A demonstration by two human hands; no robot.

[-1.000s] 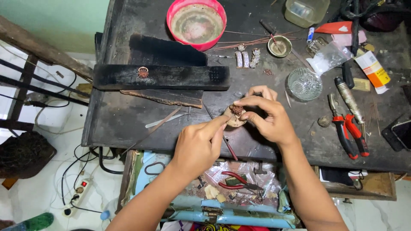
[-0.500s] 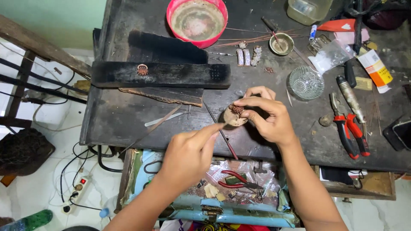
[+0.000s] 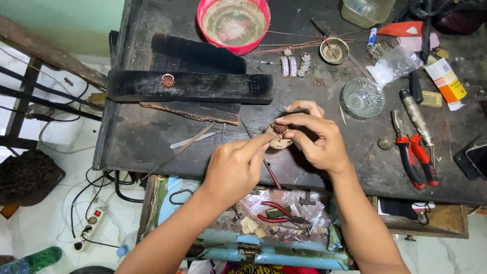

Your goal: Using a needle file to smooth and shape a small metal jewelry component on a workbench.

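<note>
A small round ornament (image 3: 280,133), pale at its base with a cluster of dark reddish beads on top, sits at the centre of the frame just above the dark, scarred table (image 3: 152,142). At left of centre, the left hand (image 3: 234,167) is loosely curled, its forefinger and thumb extended and pinched around a thin metal tool (image 3: 268,167) whose tip meets the ornament. Just right of it, the right hand (image 3: 314,134) is closed around the ornament, fingertips and thumb gripping it from above and the side. A charred black wooden block (image 3: 203,87) lies across the upper left of the table, a pink bowl (image 3: 233,23) at top centre. Farther right stand a small brass dish (image 3: 334,49) and a cut-glass bowl (image 3: 363,96), with red-handled pliers (image 3: 413,157) near the right edge. An open drawer (image 3: 284,218) below holds more small tools.
</note>
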